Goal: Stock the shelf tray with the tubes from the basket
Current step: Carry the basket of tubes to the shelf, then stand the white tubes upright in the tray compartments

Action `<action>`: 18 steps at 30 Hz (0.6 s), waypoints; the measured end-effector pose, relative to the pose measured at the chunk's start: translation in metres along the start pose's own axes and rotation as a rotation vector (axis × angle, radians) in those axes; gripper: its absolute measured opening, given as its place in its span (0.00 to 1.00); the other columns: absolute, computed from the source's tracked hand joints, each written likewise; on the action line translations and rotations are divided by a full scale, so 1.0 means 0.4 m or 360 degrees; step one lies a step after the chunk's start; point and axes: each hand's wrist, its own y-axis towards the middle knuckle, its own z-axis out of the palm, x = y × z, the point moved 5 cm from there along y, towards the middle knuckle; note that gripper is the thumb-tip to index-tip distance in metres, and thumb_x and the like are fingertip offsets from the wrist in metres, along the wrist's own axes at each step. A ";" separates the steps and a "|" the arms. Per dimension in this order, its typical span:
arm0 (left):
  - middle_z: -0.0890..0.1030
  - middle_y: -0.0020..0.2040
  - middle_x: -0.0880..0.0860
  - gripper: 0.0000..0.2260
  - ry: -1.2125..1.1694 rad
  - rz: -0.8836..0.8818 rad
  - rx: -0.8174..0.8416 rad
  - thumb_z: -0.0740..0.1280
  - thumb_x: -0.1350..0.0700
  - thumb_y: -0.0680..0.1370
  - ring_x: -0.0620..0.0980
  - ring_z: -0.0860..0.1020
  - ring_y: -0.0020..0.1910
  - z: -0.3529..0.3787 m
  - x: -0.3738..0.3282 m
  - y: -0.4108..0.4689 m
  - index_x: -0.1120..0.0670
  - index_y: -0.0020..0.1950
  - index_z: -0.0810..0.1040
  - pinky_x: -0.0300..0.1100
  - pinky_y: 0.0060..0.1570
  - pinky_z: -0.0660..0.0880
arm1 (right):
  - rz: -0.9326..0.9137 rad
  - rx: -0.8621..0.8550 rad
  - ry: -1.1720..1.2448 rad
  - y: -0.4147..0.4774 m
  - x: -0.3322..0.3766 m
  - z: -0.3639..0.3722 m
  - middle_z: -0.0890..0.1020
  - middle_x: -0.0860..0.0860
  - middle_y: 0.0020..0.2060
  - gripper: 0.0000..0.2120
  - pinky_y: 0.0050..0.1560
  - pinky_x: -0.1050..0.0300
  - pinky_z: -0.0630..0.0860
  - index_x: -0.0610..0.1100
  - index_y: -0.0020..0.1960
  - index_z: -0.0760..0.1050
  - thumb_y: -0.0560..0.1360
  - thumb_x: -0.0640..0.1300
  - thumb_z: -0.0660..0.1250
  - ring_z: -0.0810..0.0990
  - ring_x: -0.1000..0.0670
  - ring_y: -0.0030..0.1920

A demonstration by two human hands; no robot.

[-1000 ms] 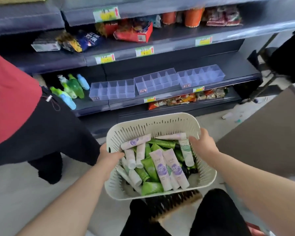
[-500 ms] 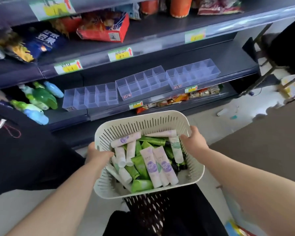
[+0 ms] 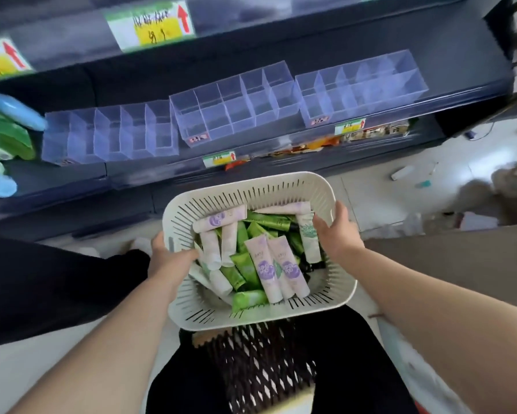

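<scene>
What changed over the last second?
The view and basket have closed in on the shelf; the clear trays now loom just ahead. Left hand and right hand still grip the basket's rim. Tubes stay inside; trays remain empty.

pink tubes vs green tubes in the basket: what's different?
Colour: the pink tubes are pale with a round purple print; the green tubes are bright green. Pose: two pink tubes lie side by side on top; the green tubes sit mostly underneath, partly covered. Both lie loose in the basket.
</scene>
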 end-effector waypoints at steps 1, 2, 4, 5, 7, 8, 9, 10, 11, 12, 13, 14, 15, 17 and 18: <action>0.78 0.54 0.48 0.35 -0.0001 0.0006 -0.0006 0.74 0.56 0.67 0.53 0.78 0.48 0.017 0.006 0.030 0.41 0.70 0.64 0.49 0.50 0.78 | 0.0012 0.0008 -0.0005 0.024 -0.006 0.019 0.71 0.39 0.64 0.28 0.48 0.52 0.70 0.50 0.76 0.50 0.81 0.54 0.56 0.73 0.43 0.48; 0.78 0.55 0.48 0.35 0.0001 0.0021 -0.0016 0.74 0.55 0.67 0.53 0.78 0.49 0.032 0.009 0.058 0.41 0.69 0.64 0.50 0.52 0.78 | 0.0018 0.0016 -0.0007 0.047 -0.012 0.039 0.71 0.39 0.64 0.28 0.47 0.53 0.69 0.50 0.76 0.50 0.81 0.54 0.56 0.72 0.44 0.47; 0.77 0.56 0.47 0.35 0.0015 0.0045 -0.0029 0.75 0.54 0.66 0.53 0.78 0.49 0.059 0.010 0.114 0.41 0.69 0.64 0.50 0.53 0.78 | 0.0013 0.0018 0.0015 0.102 -0.022 0.079 0.72 0.40 0.63 0.27 0.45 0.52 0.71 0.50 0.75 0.51 0.81 0.55 0.56 0.73 0.45 0.45; 0.77 0.56 0.47 0.35 0.0011 0.0053 -0.0032 0.75 0.54 0.66 0.53 0.78 0.50 0.072 0.012 0.145 0.41 0.70 0.64 0.49 0.52 0.77 | 0.0014 0.0022 0.0039 0.129 -0.026 0.098 0.73 0.40 0.62 0.26 0.43 0.52 0.72 0.51 0.75 0.51 0.81 0.54 0.56 0.74 0.45 0.43; 0.77 0.55 0.47 0.34 -0.0011 0.0092 -0.0044 0.75 0.56 0.67 0.52 0.77 0.50 0.098 0.013 0.203 0.44 0.70 0.65 0.45 0.51 0.75 | 0.0016 0.0038 0.0061 0.183 -0.031 0.136 0.73 0.40 0.60 0.25 0.35 0.56 0.71 0.51 0.74 0.51 0.81 0.54 0.56 0.75 0.47 0.39; 0.77 0.54 0.47 0.34 -0.0013 0.0106 -0.0058 0.75 0.57 0.68 0.52 0.77 0.49 0.110 0.015 0.228 0.44 0.70 0.65 0.45 0.50 0.74 | 0.0014 0.0050 0.0060 0.209 -0.033 0.154 0.73 0.40 0.60 0.25 0.32 0.58 0.69 0.52 0.74 0.51 0.81 0.54 0.56 0.76 0.48 0.37; 0.77 0.53 0.47 0.34 -0.0003 0.0109 -0.0070 0.74 0.57 0.68 0.52 0.76 0.49 0.121 0.019 0.250 0.44 0.70 0.65 0.46 0.51 0.75 | 0.0006 0.0055 0.0060 0.234 -0.037 0.172 0.73 0.40 0.60 0.25 0.30 0.58 0.68 0.52 0.74 0.51 0.81 0.55 0.55 0.76 0.49 0.37; 0.76 0.53 0.47 0.34 0.0007 0.0113 -0.0075 0.74 0.57 0.68 0.52 0.77 0.50 0.131 0.022 0.270 0.44 0.70 0.64 0.47 0.52 0.75 | -0.0007 0.0054 0.0064 0.256 -0.040 0.189 0.74 0.40 0.60 0.25 0.31 0.58 0.68 0.52 0.74 0.51 0.81 0.55 0.56 0.77 0.49 0.37; 0.77 0.53 0.47 0.35 0.0009 0.0112 -0.0079 0.75 0.56 0.68 0.53 0.77 0.50 0.141 0.027 0.290 0.44 0.70 0.63 0.49 0.53 0.76 | -0.0018 0.0053 0.0073 0.277 -0.042 0.205 0.74 0.40 0.60 0.26 0.32 0.58 0.69 0.52 0.74 0.51 0.80 0.55 0.56 0.77 0.48 0.38; 0.77 0.54 0.47 0.35 0.0008 0.0109 -0.0085 0.75 0.55 0.68 0.53 0.77 0.50 0.150 0.033 0.310 0.44 0.70 0.63 0.50 0.54 0.77 | -0.0030 0.0054 0.0079 0.296 -0.044 0.220 0.74 0.40 0.59 0.26 0.34 0.57 0.70 0.53 0.74 0.51 0.80 0.54 0.56 0.78 0.48 0.39; 0.78 0.54 0.47 0.35 0.0004 0.0111 -0.0095 0.75 0.55 0.67 0.53 0.78 0.50 0.159 0.038 0.329 0.43 0.70 0.63 0.51 0.55 0.77 | -0.0045 0.0056 0.0081 0.313 -0.043 0.234 0.74 0.40 0.59 0.26 0.35 0.57 0.70 0.53 0.75 0.51 0.80 0.54 0.56 0.78 0.47 0.39; 0.78 0.54 0.47 0.35 -0.0002 0.0117 -0.0107 0.75 0.54 0.67 0.53 0.78 0.50 0.166 0.040 0.347 0.43 0.70 0.63 0.52 0.55 0.77 | -0.0057 0.0056 0.0086 0.330 -0.041 0.246 0.74 0.40 0.59 0.26 0.37 0.56 0.71 0.53 0.75 0.51 0.81 0.54 0.57 0.78 0.46 0.41; 0.78 0.54 0.47 0.35 -0.0009 0.0126 -0.0119 0.74 0.54 0.67 0.53 0.77 0.50 0.172 0.041 0.363 0.43 0.70 0.63 0.52 0.55 0.77 | -0.0067 0.0052 0.0100 0.345 -0.038 0.258 0.74 0.41 0.59 0.25 0.39 0.54 0.72 0.53 0.75 0.52 0.81 0.54 0.57 0.78 0.45 0.42; 0.77 0.54 0.47 0.35 -0.0018 0.0140 -0.0140 0.74 0.55 0.68 0.53 0.77 0.49 0.183 0.046 0.391 0.43 0.70 0.63 0.50 0.55 0.76 | -0.0089 0.0038 0.0122 0.373 -0.037 0.282 0.74 0.41 0.59 0.24 0.43 0.49 0.76 0.54 0.74 0.53 0.80 0.54 0.57 0.79 0.44 0.43; 0.77 0.53 0.47 0.34 -0.0023 0.0149 -0.0148 0.74 0.55 0.68 0.53 0.76 0.49 0.187 0.050 0.403 0.44 0.71 0.63 0.49 0.54 0.75 | -0.0109 0.0032 0.0116 0.385 -0.039 0.294 0.75 0.41 0.58 0.24 0.44 0.47 0.78 0.55 0.73 0.53 0.80 0.54 0.57 0.79 0.44 0.43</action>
